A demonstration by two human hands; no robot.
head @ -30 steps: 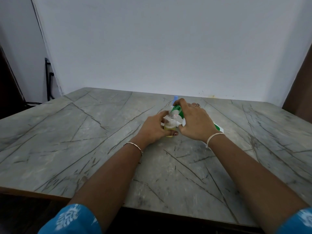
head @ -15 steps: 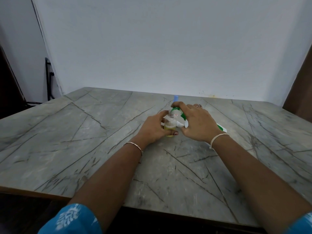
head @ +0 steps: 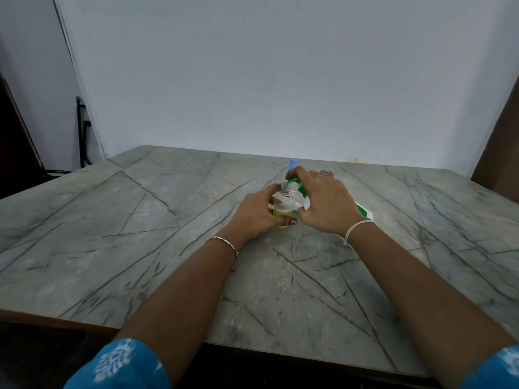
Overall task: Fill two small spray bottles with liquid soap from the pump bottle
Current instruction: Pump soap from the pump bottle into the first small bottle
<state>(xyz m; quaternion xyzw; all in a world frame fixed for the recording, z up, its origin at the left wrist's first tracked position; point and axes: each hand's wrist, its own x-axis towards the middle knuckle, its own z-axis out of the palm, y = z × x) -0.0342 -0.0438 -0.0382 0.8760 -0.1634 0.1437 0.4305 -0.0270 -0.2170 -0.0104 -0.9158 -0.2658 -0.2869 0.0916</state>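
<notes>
A small clear spray bottle (head: 283, 204) stands uncapped on the grey marble table (head: 168, 234), with yellow liquid soap in its lower part. My left hand (head: 257, 213) is wrapped around it. My right hand (head: 323, 204) grips the white and green pump bottle (head: 363, 212), tilted so that its green pump nozzle (head: 292, 182) sits over the small bottle's mouth. A light blue cap (head: 293, 163) of another small bottle shows just behind my right hand; the rest of that bottle is hidden.
A white wall rises close behind the table's far edge. A dark stand (head: 81, 130) leans at the far left, and a brown panel (head: 500, 153) stands at the right. The table's front edge (head: 84, 322) runs near my elbows.
My right hand and the pump bottle have shifted slightly to the right and settled. My left hand and the small bottle have stayed where they were.
</notes>
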